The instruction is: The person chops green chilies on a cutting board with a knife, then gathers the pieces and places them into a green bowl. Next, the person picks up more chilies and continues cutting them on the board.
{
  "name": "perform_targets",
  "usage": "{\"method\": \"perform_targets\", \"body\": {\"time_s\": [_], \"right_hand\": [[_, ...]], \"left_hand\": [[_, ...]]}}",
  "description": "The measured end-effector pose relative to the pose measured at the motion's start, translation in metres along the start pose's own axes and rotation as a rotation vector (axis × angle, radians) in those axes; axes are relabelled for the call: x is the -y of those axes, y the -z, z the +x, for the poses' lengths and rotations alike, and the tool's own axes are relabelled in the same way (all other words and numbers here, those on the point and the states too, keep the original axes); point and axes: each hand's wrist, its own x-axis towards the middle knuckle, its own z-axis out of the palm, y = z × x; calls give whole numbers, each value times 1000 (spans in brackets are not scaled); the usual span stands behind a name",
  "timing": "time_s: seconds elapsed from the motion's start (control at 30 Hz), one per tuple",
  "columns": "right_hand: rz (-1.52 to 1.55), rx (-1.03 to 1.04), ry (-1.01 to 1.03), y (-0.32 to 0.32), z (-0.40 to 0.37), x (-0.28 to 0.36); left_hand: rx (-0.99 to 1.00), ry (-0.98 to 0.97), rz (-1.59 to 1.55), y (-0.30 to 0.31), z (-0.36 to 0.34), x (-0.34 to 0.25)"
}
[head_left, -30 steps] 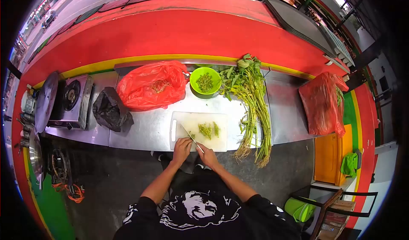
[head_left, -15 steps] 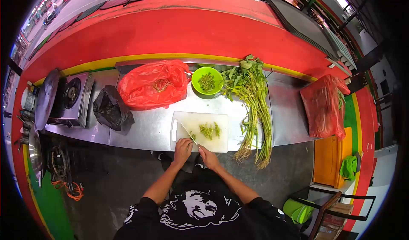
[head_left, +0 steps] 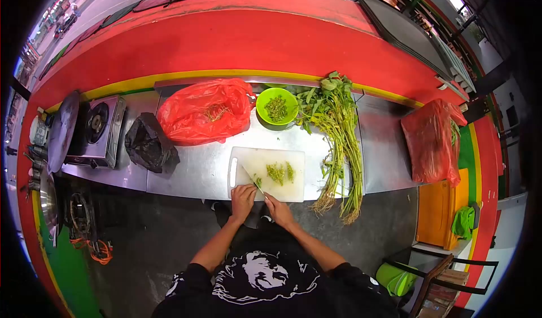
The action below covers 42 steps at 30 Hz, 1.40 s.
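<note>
A white cutting board lies at the near edge of the steel counter. My right hand grips a knife, its blade pointing away and to the left across the board. Close against the blade, my left hand is closed at the board's near edge, its fingertips pressed on green stems that are mostly hidden. Small heaps of chopped green stems sit on the right half of the board. Beyond it stands a lime-green bowl with chopped greens in it.
Long leafy stems with roots lie right of the board, overhanging the counter edge. A red plastic bag and a black bag sit left, beside a gas stove. Another red bag stands far right.
More green pieces show beside the knife blade. Both hands stay in nearly the same place, and the whole view has shifted very slightly.
</note>
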Motion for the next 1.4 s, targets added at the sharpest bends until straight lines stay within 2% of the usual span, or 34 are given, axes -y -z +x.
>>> {"method": "perform_targets", "body": {"time_s": [0.13, 0.23, 0.27, 0.37, 0.4, 0.47, 0.57, 0.8, 0.93, 1.0, 1.03, 1.13, 1.3, 1.4], "right_hand": [[-20, 97, -111, 7, 11, 13], [38, 73, -69, 11, 22, 21], [34, 148, -151, 16, 23, 22], [107, 173, -170, 17, 18, 19], [105, 173, -172, 14, 13, 14], [83, -1, 5, 3, 4, 3], [-22, 30, -80, 1, -3, 11], [76, 153, -136, 19, 23, 22], [112, 156, -113, 10, 18, 12], [94, 32, -76, 0, 8, 12], [93, 32, -77, -1, 7, 15], [-11, 54, -155, 4, 1, 19], [40, 108, -76, 12, 13, 19], [81, 185, -110, 12, 17, 17]], "left_hand": [[18, 34, -28, 1, 1, -1], [26, 69, 45, 3, 1, -5], [24, 70, 48, 3, 2, -6], [5, 99, 65, 3, 0, -8], [-3, 105, 74, 3, -1, -8], [-11, 111, 81, 3, -1, -7], [23, 68, 125, 4, -3, -5], [28, 76, 116, 2, -3, 2], [12, 122, 94, 1, -3, 0], [10, 124, 87, 2, -3, 1], [11, 126, 79, 1, -3, 1], [32, 118, 87, 2, -3, 1], [45, 86, 99, 7, 0, -1], [21, 49, 69, 8, -4, 1]]}}
